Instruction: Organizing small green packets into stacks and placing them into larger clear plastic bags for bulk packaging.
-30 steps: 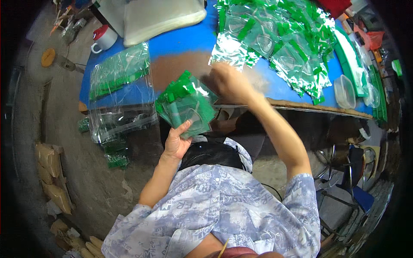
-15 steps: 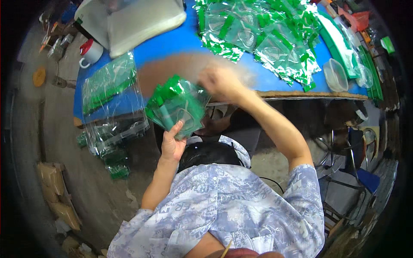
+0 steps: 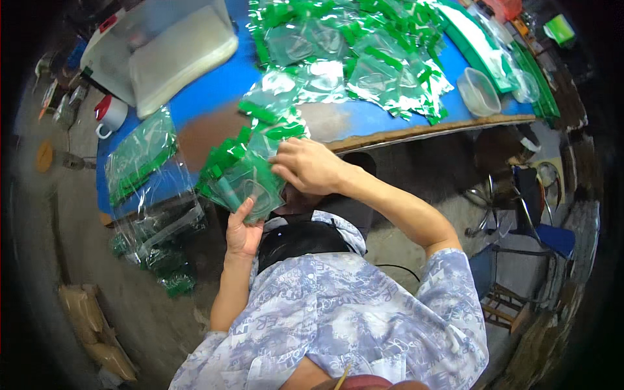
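Note:
A fanned stack of small clear plastic packets with green ends [image 3: 242,182] is pinched at its lower edge by my left hand [image 3: 246,233], thumb on top. At the stack's upper right edge is my right hand [image 3: 309,166], its fingers curled together on a packet; its fingertips are partly hidden. Pale looped items show inside the packets. Just beyond my hands, loose packets [image 3: 276,91] lie near the table edge, reaching toward a large, shiny heap of similar packets [image 3: 383,65].
The blue table [image 3: 201,107] has a worn brown front edge. On its left are a large clear bag with green packets [image 3: 146,149], a white mug [image 3: 112,118] and a pale bin [image 3: 175,58]. A clear plastic tub [image 3: 478,91] stands right. Chairs [image 3: 539,227] stand lower right.
My right hand, blurred over the table edge before, now meets the stack. Packets now lie between the heap and the table edge. The whole view has shifted, with the table's contents further left.

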The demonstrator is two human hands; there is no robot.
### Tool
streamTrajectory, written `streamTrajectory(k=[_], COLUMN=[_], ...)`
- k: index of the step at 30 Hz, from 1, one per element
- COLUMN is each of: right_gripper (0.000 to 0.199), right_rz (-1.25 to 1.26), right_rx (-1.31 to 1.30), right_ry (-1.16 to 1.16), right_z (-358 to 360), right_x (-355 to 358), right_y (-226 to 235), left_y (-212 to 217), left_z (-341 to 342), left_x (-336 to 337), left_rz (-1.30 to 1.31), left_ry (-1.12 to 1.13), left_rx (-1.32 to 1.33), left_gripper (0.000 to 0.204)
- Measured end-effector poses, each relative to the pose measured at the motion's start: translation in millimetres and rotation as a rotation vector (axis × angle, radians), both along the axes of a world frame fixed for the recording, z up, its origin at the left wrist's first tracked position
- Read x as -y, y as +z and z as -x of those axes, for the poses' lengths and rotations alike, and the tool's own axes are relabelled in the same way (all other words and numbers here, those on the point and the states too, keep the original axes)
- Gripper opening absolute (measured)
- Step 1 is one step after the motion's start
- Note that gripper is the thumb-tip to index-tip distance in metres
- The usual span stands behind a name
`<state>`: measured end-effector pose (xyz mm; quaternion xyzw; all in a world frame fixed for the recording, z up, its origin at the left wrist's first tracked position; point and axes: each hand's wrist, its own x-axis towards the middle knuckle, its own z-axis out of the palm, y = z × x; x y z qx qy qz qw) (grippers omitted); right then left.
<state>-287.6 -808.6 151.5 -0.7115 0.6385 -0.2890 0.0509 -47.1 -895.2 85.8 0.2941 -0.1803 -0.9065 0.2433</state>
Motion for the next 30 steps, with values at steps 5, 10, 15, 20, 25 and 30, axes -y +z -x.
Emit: streamTrajectory(k=[5, 10, 15, 20, 25, 30], right_gripper=[0.043, 0.050, 0.055, 0.064, 0.033, 0.045], right_rz=[0.292, 0.088, 0.033, 0.042, 0.006, -0.153], right_rx=[-0.238, -0.004, -0.124, -0.314, -0.004, 0.371], right_ry=[-1.011, -0.360, -0.365, -0.182, 0.042, 0.101], right_z=[100.9, 53.0, 40.1, -5.5, -29.4, -36.4], right_x=[-16.8, -16.0, 42.2, 66.4, 56.8, 48.2], right_y=[-0.6, 1.7, -8.4, -4.0, -7.4, 3.4], left_y=[-5.8, -19.0, -4.2, -6.6, -10.3, -6.2], left_z=[-1.7, -21.9, -35.7, -47.2, -39.2, -33.2], left_x=[0.7, -1.2, 2.8, 5.0, 8.4, 8.7], left_rz=[-0.052, -0.006, -0.006, 0.022, 0.030, -0.042], left_ry=[-0.022, -0.047, -0.054, 0.051, 0.122, 0.110], left_rx=[-0.056, -0.081, -0.144, -0.140, -0.140, -0.118], left_gripper=[0.051, 0.057, 0.048, 0.047, 0.048, 0.045])
